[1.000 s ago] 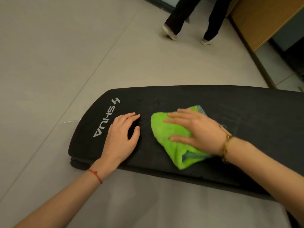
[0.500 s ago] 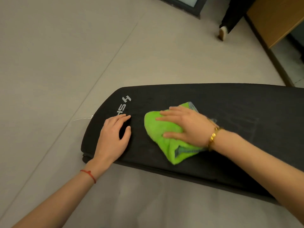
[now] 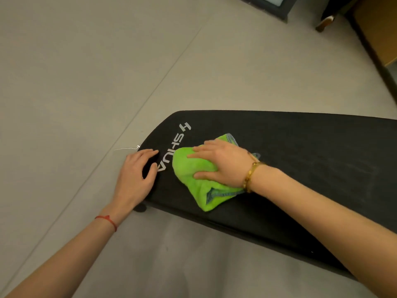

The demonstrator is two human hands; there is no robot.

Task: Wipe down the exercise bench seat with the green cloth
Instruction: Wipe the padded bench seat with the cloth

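A long black padded bench seat (image 3: 300,160) with white SHUA lettering lies across the view. On it, near its left end, sits a bunched bright green cloth (image 3: 194,168) with grey stitched edges. My right hand (image 3: 221,163) lies flat on the cloth and presses it onto the seat, fingers straight and pointing left. My left hand (image 3: 137,175) rests on the seat's left end beside the lettering, fingers relaxed, holding nothing.
Grey floor (image 3: 86,82) surrounds the bench. A person's shoe (image 3: 325,22) shows at the top right next to a wooden cabinet (image 3: 380,29). A dark frame (image 3: 272,5) stands at the top edge. A thin white thread (image 3: 126,149) lies on the floor by the bench end.
My right hand has slid the green cloth left along the seat toward the lettering. My left hand has shifted left to the bench's end. The person in the background has walked further away.
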